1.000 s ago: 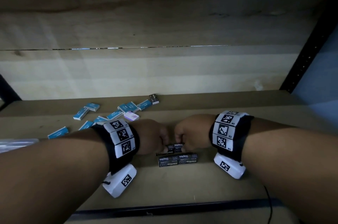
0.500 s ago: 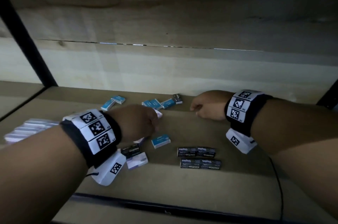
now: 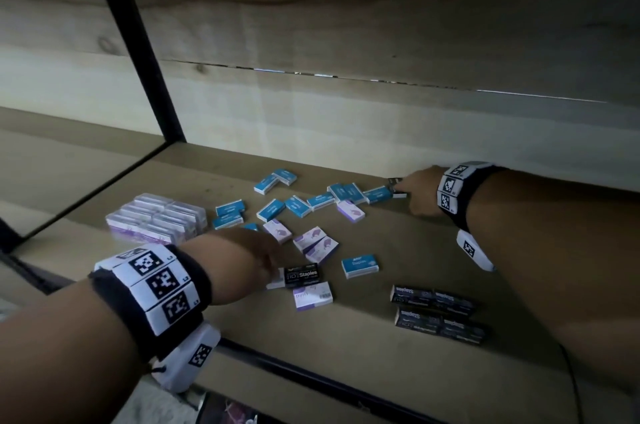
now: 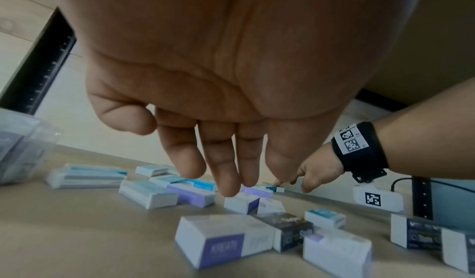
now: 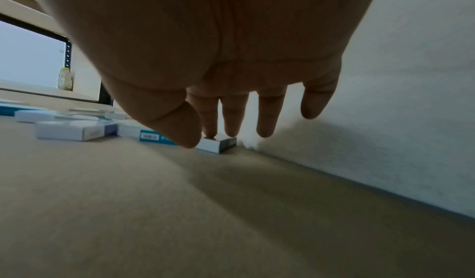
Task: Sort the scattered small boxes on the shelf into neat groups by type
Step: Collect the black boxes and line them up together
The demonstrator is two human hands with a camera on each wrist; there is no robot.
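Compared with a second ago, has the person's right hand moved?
Yes. The right hand has gone from above the sorted black staple boxes at the shelf front to the back wall, where its fingertips touch a lone black box.

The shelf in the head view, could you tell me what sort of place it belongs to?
Probably a stockroom or office supply store: a metal-framed shelf with wooden backing, scattered staple boxes, and a shrink-wrapped pack.

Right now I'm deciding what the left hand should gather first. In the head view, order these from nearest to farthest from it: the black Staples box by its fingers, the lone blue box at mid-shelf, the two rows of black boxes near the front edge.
1. Black Staples box, at the left hand fingertips.
2. Lone blue box, to its right.
3. Rows of black boxes, far right by the front edge.
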